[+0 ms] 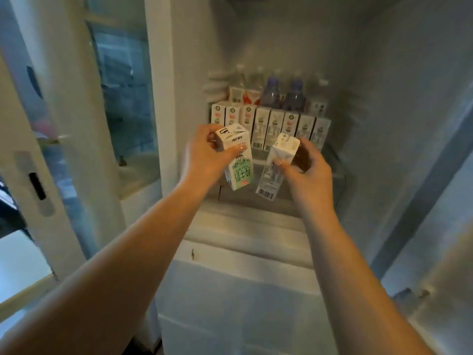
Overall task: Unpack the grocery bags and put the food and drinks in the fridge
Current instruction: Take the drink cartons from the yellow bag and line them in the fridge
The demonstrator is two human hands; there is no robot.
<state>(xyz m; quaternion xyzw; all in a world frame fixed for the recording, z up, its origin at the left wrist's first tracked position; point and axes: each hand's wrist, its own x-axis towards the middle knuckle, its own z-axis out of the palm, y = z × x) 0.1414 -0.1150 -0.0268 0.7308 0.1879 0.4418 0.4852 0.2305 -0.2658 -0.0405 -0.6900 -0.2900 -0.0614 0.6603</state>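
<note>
Gripping one milk carton (236, 160) per hand, left hand (204, 155) and right hand (308, 166), I tilt both toward the stocked fridge shelf (332, 160).

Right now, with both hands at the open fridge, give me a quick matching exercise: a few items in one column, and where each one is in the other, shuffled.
Items
1. Green-and-white milk carton
2. White carton with a barcode label
3. Purple-capped clear plastic bottles
4. Row of small white cartons

Places
A. Standing at the back of the shelf
B. Held in the left hand
C. Lined up at the front of the shelf
D. Held in the right hand

Pairs: 1-B, 2-D, 3-A, 4-C
</note>
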